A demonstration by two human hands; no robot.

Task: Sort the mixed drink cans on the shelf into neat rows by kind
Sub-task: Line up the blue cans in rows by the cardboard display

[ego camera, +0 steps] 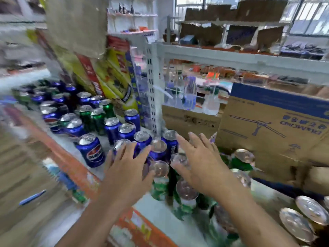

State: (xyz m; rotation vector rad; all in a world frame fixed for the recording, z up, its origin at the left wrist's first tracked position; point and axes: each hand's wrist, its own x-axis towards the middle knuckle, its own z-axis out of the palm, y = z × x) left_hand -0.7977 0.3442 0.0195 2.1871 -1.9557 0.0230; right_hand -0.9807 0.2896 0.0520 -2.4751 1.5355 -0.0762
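Blurrily, left hand (pixel 128 164) and right hand (pixel 199 163) spread open, holding nothing, above round silver-topped blue Pepsi cans (pixel 92 152) and green cans (pixel 185 202), white shelf (pixel 160 216).

We see a white upright post (pixel 153 90) punched with dark slots. Left of the post, deep blue cans (pixel 111 130) with silver tops mix with dark green cans (pixel 85 119); one blue can (pixel 92 151) shows a red, white and blue globe. Right of the post, a brown cardboard box (pixel 263 139) bears blue print.
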